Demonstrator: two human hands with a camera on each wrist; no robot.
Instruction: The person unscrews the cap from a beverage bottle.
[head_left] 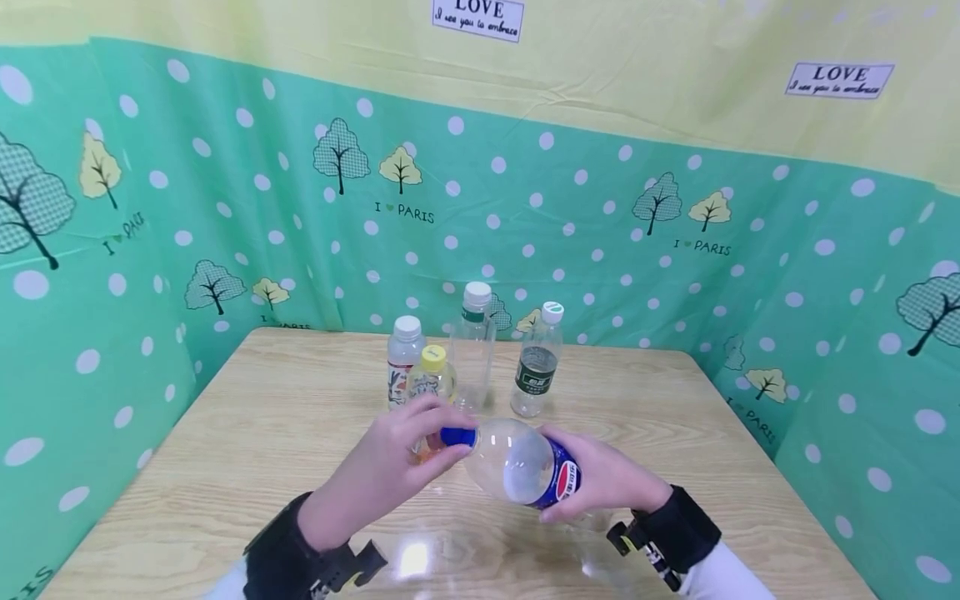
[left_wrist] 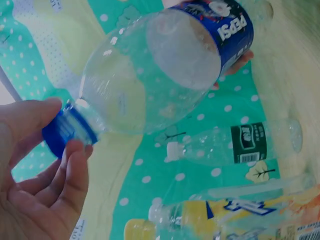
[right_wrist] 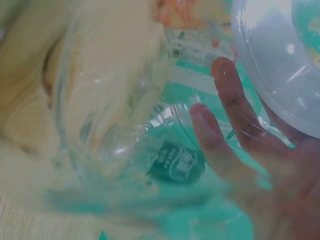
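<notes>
A large clear Pepsi bottle [head_left: 501, 460] with a blue label lies tilted in the air over the table, its neck pointing left. My right hand [head_left: 600, 477] grips it around the label and lower body. At the neck, my left hand [head_left: 397, 450] pinches the blue cap [left_wrist: 70, 131] between thumb and fingers; the cap sits at the bottle's mouth. Seen through clear plastic in the right wrist view, the fingers [right_wrist: 230, 95] of my right hand spread along the bottle's side.
Behind the hands stand a yellow-capped bottle [head_left: 433, 379], a white-capped bottle with a picture label [head_left: 405, 354], a tall clear bottle [head_left: 472, 358] and a green-labelled bottle [head_left: 536, 371]. A polka-dot curtain [head_left: 525, 217] borders the wooden table [head_left: 247, 467] at the back and sides.
</notes>
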